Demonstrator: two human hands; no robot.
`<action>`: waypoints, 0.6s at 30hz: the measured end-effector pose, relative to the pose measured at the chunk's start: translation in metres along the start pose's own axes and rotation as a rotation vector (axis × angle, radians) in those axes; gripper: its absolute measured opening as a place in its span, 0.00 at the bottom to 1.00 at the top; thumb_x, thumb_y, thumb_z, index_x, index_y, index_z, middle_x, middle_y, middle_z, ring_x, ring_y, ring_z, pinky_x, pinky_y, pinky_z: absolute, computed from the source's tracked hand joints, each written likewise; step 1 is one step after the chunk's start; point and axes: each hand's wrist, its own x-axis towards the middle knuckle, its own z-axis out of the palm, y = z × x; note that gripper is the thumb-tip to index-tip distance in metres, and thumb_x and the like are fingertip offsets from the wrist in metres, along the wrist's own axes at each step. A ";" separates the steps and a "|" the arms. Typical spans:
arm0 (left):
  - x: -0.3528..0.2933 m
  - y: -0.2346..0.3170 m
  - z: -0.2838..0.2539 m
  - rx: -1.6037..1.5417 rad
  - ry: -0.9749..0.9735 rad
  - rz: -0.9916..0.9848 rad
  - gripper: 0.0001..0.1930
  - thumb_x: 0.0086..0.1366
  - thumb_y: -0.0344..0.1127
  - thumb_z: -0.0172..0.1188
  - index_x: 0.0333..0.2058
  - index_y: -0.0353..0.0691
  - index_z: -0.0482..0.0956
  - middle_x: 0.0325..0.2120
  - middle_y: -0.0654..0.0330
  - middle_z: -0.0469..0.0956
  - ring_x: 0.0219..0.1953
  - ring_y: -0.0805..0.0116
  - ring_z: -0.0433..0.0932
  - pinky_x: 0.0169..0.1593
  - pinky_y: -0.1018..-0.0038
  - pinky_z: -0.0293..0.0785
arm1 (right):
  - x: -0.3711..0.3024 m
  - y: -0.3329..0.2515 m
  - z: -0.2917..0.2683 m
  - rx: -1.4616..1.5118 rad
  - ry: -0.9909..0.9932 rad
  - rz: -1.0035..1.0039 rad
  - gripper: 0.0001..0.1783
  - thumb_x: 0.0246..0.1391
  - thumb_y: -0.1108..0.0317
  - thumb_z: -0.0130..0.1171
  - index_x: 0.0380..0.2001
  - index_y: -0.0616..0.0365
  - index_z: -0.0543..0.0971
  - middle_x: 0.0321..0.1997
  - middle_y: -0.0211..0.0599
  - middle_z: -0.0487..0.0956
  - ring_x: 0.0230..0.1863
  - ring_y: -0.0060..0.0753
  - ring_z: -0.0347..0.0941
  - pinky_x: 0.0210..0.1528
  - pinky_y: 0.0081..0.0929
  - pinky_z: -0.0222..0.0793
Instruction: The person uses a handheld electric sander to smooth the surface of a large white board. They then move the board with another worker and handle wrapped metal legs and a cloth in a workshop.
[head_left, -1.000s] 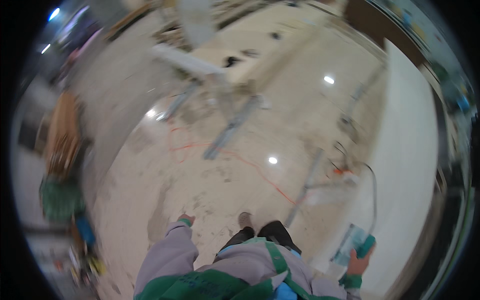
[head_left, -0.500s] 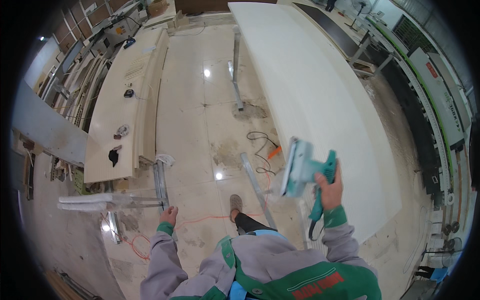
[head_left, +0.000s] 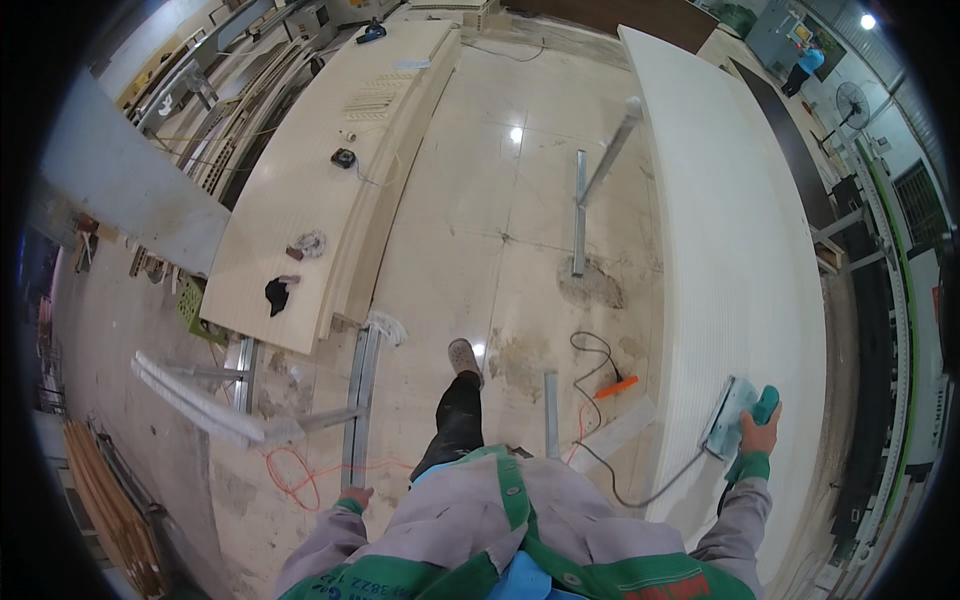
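Teal handheld power sander [head_left: 735,412], with pale rectangular base and darker rounded handle, lies on the long white panel [head_left: 740,250], the right grip [head_left: 760,433] wrapped round it; earlier it was tilted up near the panel's left edge. How open the left grip [head_left: 357,495] is, I cannot tell.

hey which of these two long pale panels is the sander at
The long white panel on your right, with your right hand gripping the teal sander there; the cream panel atop the left stack has none.
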 end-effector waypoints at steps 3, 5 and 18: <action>0.044 -0.014 -0.069 -0.262 -0.065 -0.072 0.18 0.70 0.52 0.54 0.50 0.53 0.84 0.47 0.49 0.83 0.48 0.47 0.83 0.54 0.52 0.76 | 0.004 -0.062 0.022 0.034 -0.044 0.058 0.57 0.45 0.56 0.72 0.76 0.49 0.55 0.61 0.55 0.77 0.58 0.53 0.77 0.59 0.43 0.74; 0.086 -0.025 -0.134 -0.030 0.034 0.081 0.24 0.68 0.58 0.55 0.50 0.47 0.84 0.51 0.47 0.82 0.50 0.45 0.82 0.56 0.54 0.75 | 0.006 -0.110 0.034 0.098 -0.147 0.182 0.57 0.44 0.56 0.73 0.76 0.50 0.56 0.60 0.55 0.78 0.56 0.52 0.78 0.58 0.42 0.74; 0.166 0.227 -0.834 -0.814 0.816 0.724 0.32 0.69 0.62 0.53 0.56 0.38 0.78 0.41 0.47 0.85 0.43 0.50 0.84 0.50 0.59 0.78 | 0.085 -0.470 0.264 0.411 -0.446 -0.594 0.59 0.46 0.51 0.73 0.75 0.59 0.53 0.66 0.60 0.70 0.64 0.62 0.69 0.66 0.47 0.67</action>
